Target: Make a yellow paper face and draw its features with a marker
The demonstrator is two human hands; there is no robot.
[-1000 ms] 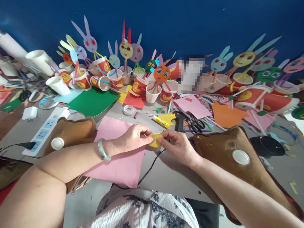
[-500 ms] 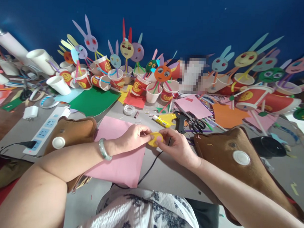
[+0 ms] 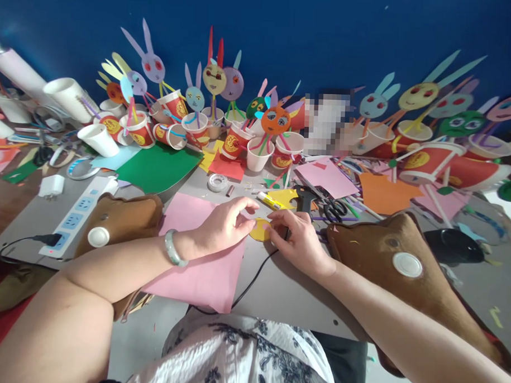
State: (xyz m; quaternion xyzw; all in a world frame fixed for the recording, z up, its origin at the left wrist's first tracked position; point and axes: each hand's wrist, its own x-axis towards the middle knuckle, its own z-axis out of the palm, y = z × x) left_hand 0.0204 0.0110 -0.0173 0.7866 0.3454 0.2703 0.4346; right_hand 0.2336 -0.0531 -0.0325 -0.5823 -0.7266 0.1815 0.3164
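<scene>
A small round piece of yellow paper [image 3: 259, 231] is between my two hands, just above the grey table. My right hand [image 3: 301, 239] pinches its right edge between thumb and fingers. On the other side is my left hand [image 3: 227, 223], with a bracelet at the wrist; its thumb and index finger are parted, and the thumb tip is at the disc's left edge. Whether that thumb touches the paper I cannot tell. Beneath my left forearm lies a large pink sheet [image 3: 213, 279]. A black cable [image 3: 252, 279] runs below the disc.
Paper cups [image 3: 260, 155] with paper-faced rabbit figures line the back wall. Beyond my hands lie a glue stick [image 3: 271, 200], a glue gun [image 3: 305, 199], scissors [image 3: 335, 208] and a tape roll [image 3: 218, 183]. Brown cushions [image 3: 374, 251] flank my arms; a power strip [image 3: 76, 216] is at left.
My left fingers have parted from the yellow disc and opened upward. The disc, earlier pinched by both hands and partly covered, now shows more of its face, with my right hand keeping hold.
</scene>
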